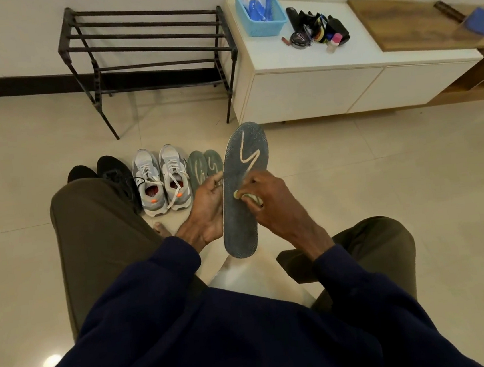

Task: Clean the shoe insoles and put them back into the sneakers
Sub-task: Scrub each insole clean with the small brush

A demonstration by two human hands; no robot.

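My left hand [207, 205] grips the left edge of a dark blue-grey insole [244, 201] held upright over my lap, toe end pointing away. My right hand [269, 198] presses a small pale cloth [246, 197] against the insole's middle. A pale zigzag mark shows near the insole's toe. On the floor ahead stands a pair of grey and white sneakers [161, 180], laces loose. Two greenish insoles [204, 166] lie beside them on the right, partly hidden by my left hand.
A pair of black shoes [111, 176] sits left of the sneakers. A black metal shoe rack [145, 44] stands against the wall. A white cabinet [329, 84] carries a blue basket [262, 16] and polish items [317, 32]. My knees flank the insole.
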